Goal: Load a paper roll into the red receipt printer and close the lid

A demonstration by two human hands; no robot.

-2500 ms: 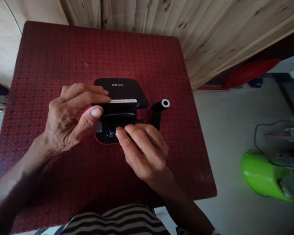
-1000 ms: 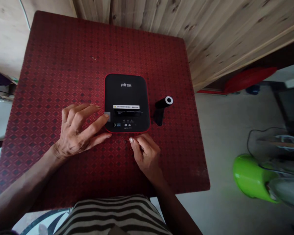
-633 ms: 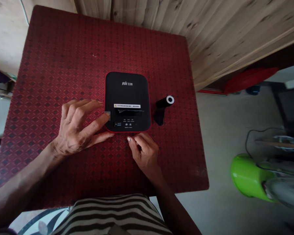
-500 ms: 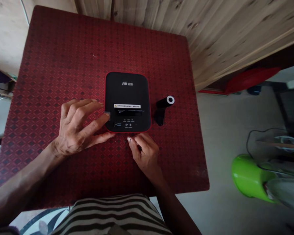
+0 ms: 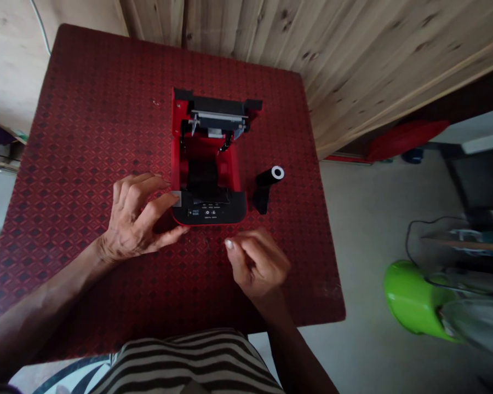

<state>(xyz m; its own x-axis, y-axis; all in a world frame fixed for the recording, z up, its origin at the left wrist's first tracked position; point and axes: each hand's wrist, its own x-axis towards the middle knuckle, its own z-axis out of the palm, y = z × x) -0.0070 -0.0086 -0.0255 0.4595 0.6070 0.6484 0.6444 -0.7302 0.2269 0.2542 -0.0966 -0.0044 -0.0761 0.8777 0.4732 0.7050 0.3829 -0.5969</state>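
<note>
A black and red receipt printer (image 5: 209, 216) stands on the table with its lid (image 5: 219, 106) swung up. Its red inner bay is exposed, with a dark roll or cavity inside that I cannot make out clearly. My left hand (image 5: 133, 221) has its fingers apart, one fingertip on the grey button (image 5: 176, 199) at the printer's left side and the thumb at the front edge. Loosely curled, my right hand (image 5: 261, 260) hovers or rests just off the printer's front right corner, not touching it; nothing shows in it. A paper roll (image 5: 270, 175) with a white end lies right of the printer, on a dark piece (image 5: 262, 201).
The red patterned table (image 5: 115, 120) runs up to a wood-plank wall (image 5: 246, 33) at the back. On the floor to the right are a green bucket (image 5: 406, 295) and a dark cable (image 5: 411, 235).
The printer's lid was shut and has sprung up and back, showing the inside. My right hand has pulled away from the printer's front edge, to the right. My left hand stays at the button.
</note>
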